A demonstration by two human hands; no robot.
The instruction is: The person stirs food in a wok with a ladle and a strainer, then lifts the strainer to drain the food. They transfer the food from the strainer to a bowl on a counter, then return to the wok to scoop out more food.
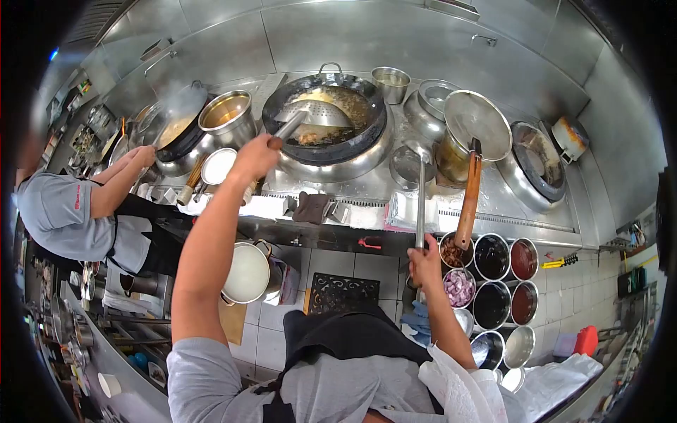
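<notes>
My left hand (259,156) is closed around the handle of a perforated metal skimmer (321,113). The skimmer's wide head is tilted inside a large black wok (280,99), over dark oil with pieces of frying food (308,139). Lower on the right, my right hand (424,262) grips the long handle of a ladle (421,204). Its round bowl hangs over the steel counter, right of the wok. Close to my right hand are metal pots of ingredients, among them one with chopped purple onion (459,287).
A fine-mesh strainer (478,125) with a wooden handle rests on a pot. Another wok (539,162) sits far right. A steel pot (227,111) stands left of my wok. Beyond it, a co-worker (77,211) works at another wok. A pot of white liquid (245,272) stands below.
</notes>
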